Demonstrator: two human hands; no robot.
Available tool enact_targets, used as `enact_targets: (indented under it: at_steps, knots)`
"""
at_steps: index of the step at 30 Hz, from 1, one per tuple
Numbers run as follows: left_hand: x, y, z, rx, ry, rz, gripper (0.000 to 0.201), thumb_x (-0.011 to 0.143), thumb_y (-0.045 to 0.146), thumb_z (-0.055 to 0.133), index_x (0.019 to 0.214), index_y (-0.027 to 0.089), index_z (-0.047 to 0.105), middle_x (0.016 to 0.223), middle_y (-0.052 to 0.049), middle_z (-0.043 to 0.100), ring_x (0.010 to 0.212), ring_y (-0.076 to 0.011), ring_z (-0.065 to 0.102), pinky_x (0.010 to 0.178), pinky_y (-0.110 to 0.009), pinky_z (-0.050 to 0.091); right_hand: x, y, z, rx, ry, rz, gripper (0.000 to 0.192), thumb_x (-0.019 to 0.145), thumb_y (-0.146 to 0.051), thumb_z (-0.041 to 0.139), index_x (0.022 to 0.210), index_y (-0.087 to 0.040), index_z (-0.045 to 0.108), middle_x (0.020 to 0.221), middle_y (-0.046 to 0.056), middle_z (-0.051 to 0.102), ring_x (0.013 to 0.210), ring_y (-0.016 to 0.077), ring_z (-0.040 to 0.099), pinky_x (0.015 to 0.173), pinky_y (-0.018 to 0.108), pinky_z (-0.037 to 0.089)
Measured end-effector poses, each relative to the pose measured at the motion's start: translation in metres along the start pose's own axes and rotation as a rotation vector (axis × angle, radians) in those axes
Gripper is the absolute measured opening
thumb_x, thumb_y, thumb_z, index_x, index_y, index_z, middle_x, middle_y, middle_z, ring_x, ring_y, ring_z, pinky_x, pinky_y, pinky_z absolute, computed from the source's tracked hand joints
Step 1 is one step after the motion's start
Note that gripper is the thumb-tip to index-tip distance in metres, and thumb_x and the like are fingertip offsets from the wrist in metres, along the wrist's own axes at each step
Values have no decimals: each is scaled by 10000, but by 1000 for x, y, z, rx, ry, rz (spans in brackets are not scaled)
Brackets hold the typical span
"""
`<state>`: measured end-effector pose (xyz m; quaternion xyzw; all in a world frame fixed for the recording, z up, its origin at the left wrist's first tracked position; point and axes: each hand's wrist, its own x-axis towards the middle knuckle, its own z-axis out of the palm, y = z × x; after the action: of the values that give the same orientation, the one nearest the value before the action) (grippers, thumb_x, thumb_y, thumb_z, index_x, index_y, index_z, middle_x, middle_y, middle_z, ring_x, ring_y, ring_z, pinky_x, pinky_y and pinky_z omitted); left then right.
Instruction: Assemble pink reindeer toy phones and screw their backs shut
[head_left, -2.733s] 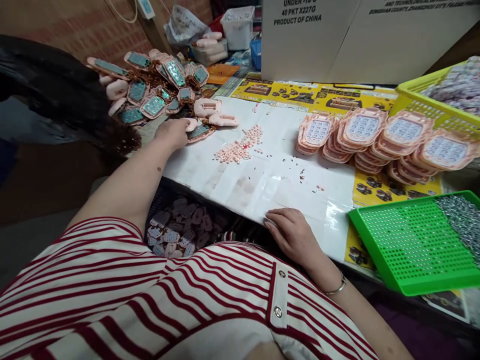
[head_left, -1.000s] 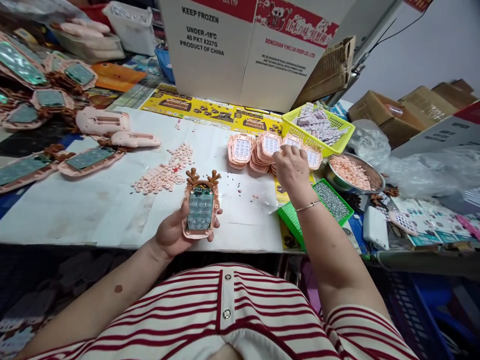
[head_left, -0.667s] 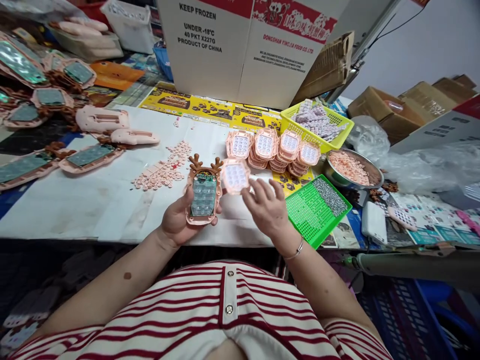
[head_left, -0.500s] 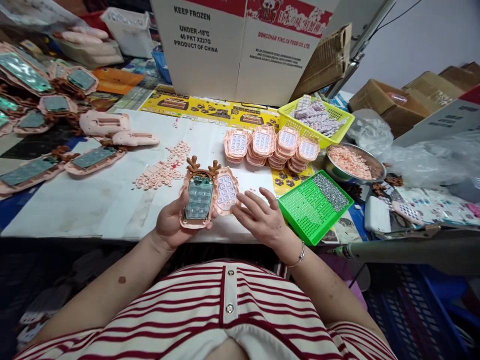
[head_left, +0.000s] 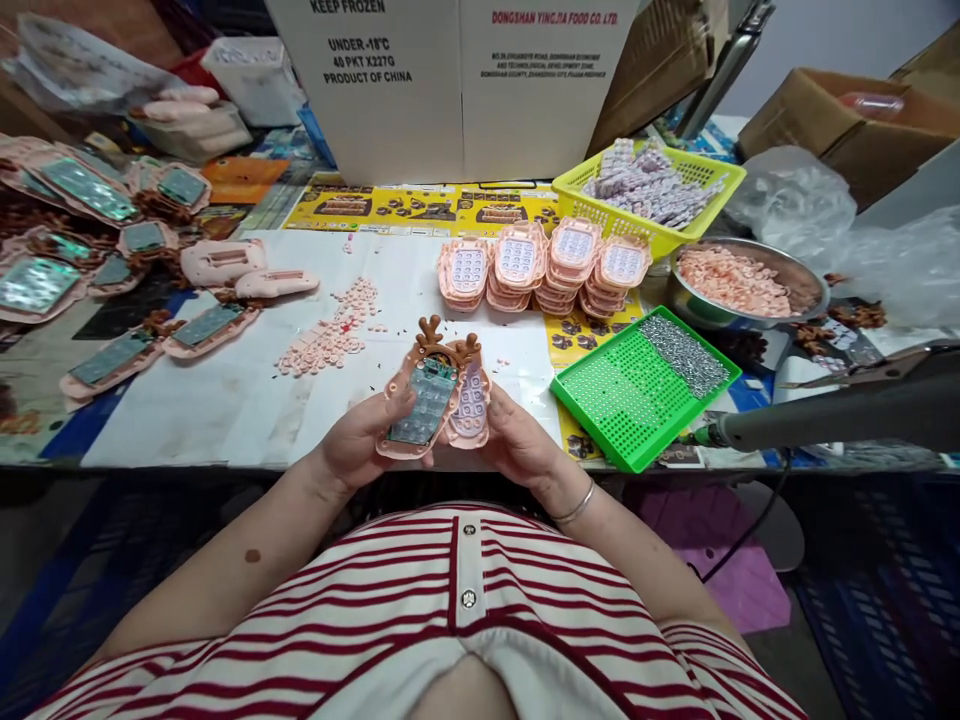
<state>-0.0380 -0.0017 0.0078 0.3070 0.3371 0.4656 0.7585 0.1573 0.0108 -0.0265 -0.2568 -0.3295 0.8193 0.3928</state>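
Observation:
My left hand (head_left: 358, 440) holds a pink toy phone shell (head_left: 424, 402) with brown antlers and a green circuit board facing up. My right hand (head_left: 519, 448) holds a pink keypad cover (head_left: 471, 404) with white buttons, tilted and touching the shell's right edge. Both hands are close to my body at the table's front edge. Behind them stand stacks of more keypad covers (head_left: 541, 265).
A green tray (head_left: 622, 402) with small screws lies at the right. Behind it are a metal bowl (head_left: 750, 285) of pink buttons and a yellow basket (head_left: 651, 190). More shells with boards (head_left: 112, 240) lie at the left, loose pink buttons (head_left: 330, 335) in the middle, cardboard box (head_left: 450, 85) at the back.
My left hand picked a shell from the left pile. My right hand took a keypad cover from the stacks and brought it against the shell. Both hands drew closer to my body.

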Motion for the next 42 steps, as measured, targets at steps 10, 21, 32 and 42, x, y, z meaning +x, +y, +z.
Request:
enact_targets:
  at_steps: [10, 21, 32, 42]
  knots:
    - [24, -13, 9, 155, 285, 178, 713, 803, 813, 592, 1140, 197, 722, 982, -115, 762, 891, -292, 739, 574, -300, 585, 4, 4, -6, 110, 63, -103, 715, 647, -405, 912, 1286, -302, 608, 1095, 14, 776, 952, 187, 737, 890, 331, 581]
    - [31, -25, 31, 222, 301, 241, 659, 736, 465, 877, 1303, 265, 609, 1431, -68, 622, 1271, -262, 608, 901, -277, 558, 19, 16, 8, 75, 194, -152, 797, 573, -281, 958, 1288, -333, 610, 1261, 13, 680, 954, 151, 674, 781, 269, 591]
    - [31, -23, 33, 228, 262, 182, 758, 705, 426, 905, 1367, 243, 585, 1411, -100, 602, 1266, -258, 587, 1003, -318, 506, 19, 27, 7, -47, 215, -224, 836, 583, -291, 956, 1323, -337, 570, 1308, 33, 653, 1156, 205, 676, 1004, 378, 584]
    - [25, -22, 24, 312, 294, 165, 815, 656, 368, 945, 1372, 221, 584, 1276, -85, 675, 1250, -248, 582, 992, -288, 485, 18, 28, 4, -64, 185, -216, 901, 557, -292, 971, 1350, -316, 543, 1369, 61, 629, 1219, 227, 667, 1055, 401, 575]
